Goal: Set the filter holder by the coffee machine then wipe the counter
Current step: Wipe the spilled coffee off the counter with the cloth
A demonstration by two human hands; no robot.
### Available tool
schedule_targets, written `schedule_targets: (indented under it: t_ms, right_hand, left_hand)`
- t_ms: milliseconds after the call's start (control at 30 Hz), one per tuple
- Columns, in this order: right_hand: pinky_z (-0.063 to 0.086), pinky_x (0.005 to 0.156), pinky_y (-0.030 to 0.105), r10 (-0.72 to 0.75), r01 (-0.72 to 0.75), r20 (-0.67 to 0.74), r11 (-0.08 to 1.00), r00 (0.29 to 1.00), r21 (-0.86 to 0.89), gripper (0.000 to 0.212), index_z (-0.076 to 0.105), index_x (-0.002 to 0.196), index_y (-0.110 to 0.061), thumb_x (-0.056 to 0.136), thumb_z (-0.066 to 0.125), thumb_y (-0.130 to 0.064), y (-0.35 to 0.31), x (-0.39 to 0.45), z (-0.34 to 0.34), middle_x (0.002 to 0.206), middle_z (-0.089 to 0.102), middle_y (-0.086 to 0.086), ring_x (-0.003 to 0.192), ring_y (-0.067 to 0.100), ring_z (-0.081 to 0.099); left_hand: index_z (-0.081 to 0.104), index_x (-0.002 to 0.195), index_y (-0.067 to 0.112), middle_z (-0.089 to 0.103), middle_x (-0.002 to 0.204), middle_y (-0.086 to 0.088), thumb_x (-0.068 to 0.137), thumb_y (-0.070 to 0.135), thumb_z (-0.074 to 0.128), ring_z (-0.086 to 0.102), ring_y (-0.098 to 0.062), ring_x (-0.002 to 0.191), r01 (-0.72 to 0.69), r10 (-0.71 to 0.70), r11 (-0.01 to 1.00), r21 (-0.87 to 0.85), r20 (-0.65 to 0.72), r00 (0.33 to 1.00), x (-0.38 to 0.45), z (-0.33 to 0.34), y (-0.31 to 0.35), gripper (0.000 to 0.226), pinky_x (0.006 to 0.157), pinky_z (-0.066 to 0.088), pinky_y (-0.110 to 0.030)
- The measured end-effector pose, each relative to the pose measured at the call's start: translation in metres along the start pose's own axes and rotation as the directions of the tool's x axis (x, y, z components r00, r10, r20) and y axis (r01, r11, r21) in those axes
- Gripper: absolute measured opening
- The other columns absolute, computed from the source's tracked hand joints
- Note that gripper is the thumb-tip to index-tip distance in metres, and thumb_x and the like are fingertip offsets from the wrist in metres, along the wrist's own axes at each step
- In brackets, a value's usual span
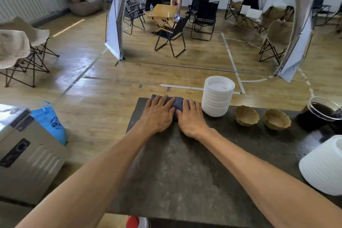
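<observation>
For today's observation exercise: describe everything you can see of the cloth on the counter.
The cloth is dark grey-blue, soft-looking fabric, apparently folded into a narrow strip. It lies flat at the far edge of the dark counter, left of the stack of white lids. The left hand and right hand press on it, fingers straight, covering most of it.

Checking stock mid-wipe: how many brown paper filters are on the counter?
2: one brown filter right of the white lid stack, the second filter right beside it.
</observation>
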State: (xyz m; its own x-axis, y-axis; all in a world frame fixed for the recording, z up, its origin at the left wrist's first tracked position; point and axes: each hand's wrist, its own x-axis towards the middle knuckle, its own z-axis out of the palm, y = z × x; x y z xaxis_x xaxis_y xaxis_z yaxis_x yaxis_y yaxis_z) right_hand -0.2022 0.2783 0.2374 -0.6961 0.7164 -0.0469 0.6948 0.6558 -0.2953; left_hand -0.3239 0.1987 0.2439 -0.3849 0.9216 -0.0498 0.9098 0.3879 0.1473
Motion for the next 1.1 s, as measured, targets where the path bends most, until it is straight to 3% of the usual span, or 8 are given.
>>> schedule_targets:
  t_ms: [233, 500, 700, 800, 867, 967, 1033, 1100]
  right_hand:
    - [0.001, 0.123, 0.041, -0.035, 0.031, 0.041, 0.997, 0.999, 0.074, 0.061, 0.015, 0.155, -0.006, 0.105, 0.026, -0.04, 0.008, -0.033, -0.002, 0.164, 0.009, 0.015, 0.151, 0.031, 0.003]
    - [-0.003, 0.123, 0.031, -0.169, 0.157, 0.055, 0.971, 0.984, 0.178, 0.062, 0.011, 0.157, -0.018, 0.104, 0.03, -0.044, 0.036, -0.153, -0.007, 0.166, 0.001, -0.001, 0.151, 0.011, -0.008]
    - [-0.007, 0.121, 0.026, -0.177, 0.17, 0.048, 0.977, 0.983, 0.131, 0.09, 0.006, 0.156, -0.021, 0.082, -0.007, -0.071, 0.092, -0.236, -0.011, 0.161, -0.007, -0.011, 0.148, 0.003, -0.015]
    - [-0.008, 0.12, 0.024, -0.15, 0.146, 0.034, 0.985, 0.988, 0.095, 0.081, 0.005, 0.156, -0.023, 0.087, -0.001, -0.066, 0.123, -0.26, -0.019, 0.161, -0.008, -0.012, 0.148, 0.004, -0.014]
    - [-0.004, 0.122, 0.025, -0.135, 0.131, 0.021, 0.981, 0.991, 0.143, 0.071, 0.007, 0.157, -0.026, 0.096, 0.015, -0.061, 0.143, -0.274, -0.026, 0.162, -0.006, -0.014, 0.148, -0.001, -0.014]
    - [0.008, 0.12, 0.018, -0.096, 0.095, -0.017, 0.92, 0.995, 0.38, 0.059, 0.026, 0.154, -0.032, 0.1, 0.045, -0.044, 0.17, -0.297, -0.042, 0.159, 0.011, -0.023, 0.145, -0.012, 0.001]
    - [0.026, 0.114, 0.014, 0.021, 0.046, -0.121, 0.849, 0.992, 0.527, 0.043, 0.051, 0.14, -0.033, 0.097, 0.056, -0.036, 0.191, -0.318, -0.051, 0.15, 0.039, -0.023, 0.137, -0.012, 0.032]
    - [0.047, 0.101, 0.019, 0.248, -0.052, -0.173, 0.699, 0.953, 0.713, 0.023, 0.068, 0.118, -0.026, 0.097, 0.058, -0.023, 0.211, -0.336, -0.062, 0.123, 0.068, -0.014, 0.115, -0.002, 0.061]
  left_hand:
    - [0.018, 0.155, 0.028, 0.02, 0.163, -0.002, 0.102, 0.046, 0.018, 0.015, -0.025, 0.15, -0.032, 0.033, 0.999, 0.011, -0.054, 0.998, -0.032, 0.009, 0.004, 0.057, 0.121, 0.013, -0.046]
    - [0.019, 0.155, 0.03, 0.019, 0.163, 0.002, 0.099, 0.052, 0.011, 0.014, -0.018, 0.15, -0.071, 0.07, 0.997, -0.009, -0.08, 0.994, -0.146, 0.024, 0.049, 0.061, 0.122, 0.01, -0.041]
    - [0.026, 0.154, 0.029, 0.025, 0.161, 0.002, 0.099, 0.05, 0.018, 0.02, -0.02, 0.149, -0.124, 0.123, 0.992, -0.011, -0.068, 0.99, -0.194, 0.042, 0.118, 0.059, 0.12, 0.016, -0.044]
    - [0.021, 0.155, 0.029, 0.02, 0.163, 0.001, 0.1, 0.051, 0.015, 0.016, -0.021, 0.15, -0.171, 0.172, 0.985, 0.02, -0.056, 0.984, -0.199, 0.045, 0.154, 0.059, 0.123, 0.012, -0.044]
    - [0.02, 0.155, 0.029, 0.018, 0.163, 0.001, 0.1, 0.051, 0.014, 0.013, -0.021, 0.151, -0.195, 0.196, 0.981, 0.01, -0.023, 0.98, -0.203, 0.045, 0.178, 0.06, 0.123, 0.01, -0.044]
    - [0.011, 0.156, 0.031, 0.009, 0.165, 0.004, 0.1, 0.053, 0.012, 0.004, -0.019, 0.152, -0.196, 0.196, 0.981, 0.004, 0.017, 0.98, -0.208, 0.042, 0.197, 0.061, 0.123, 0.001, -0.04]
    - [0.009, 0.156, 0.031, 0.007, 0.165, 0.006, 0.1, 0.054, 0.015, 0.0, -0.016, 0.152, -0.171, 0.174, 0.983, -0.068, 0.033, 0.984, -0.204, 0.032, 0.201, 0.061, 0.124, -0.001, -0.037]
    - [0.013, 0.156, 0.027, 0.01, 0.164, 0.007, 0.102, 0.05, 0.023, -0.001, -0.011, 0.151, -0.178, 0.178, 0.964, -0.197, -0.019, 0.984, -0.199, 0.016, 0.215, 0.06, 0.123, -0.001, -0.032]
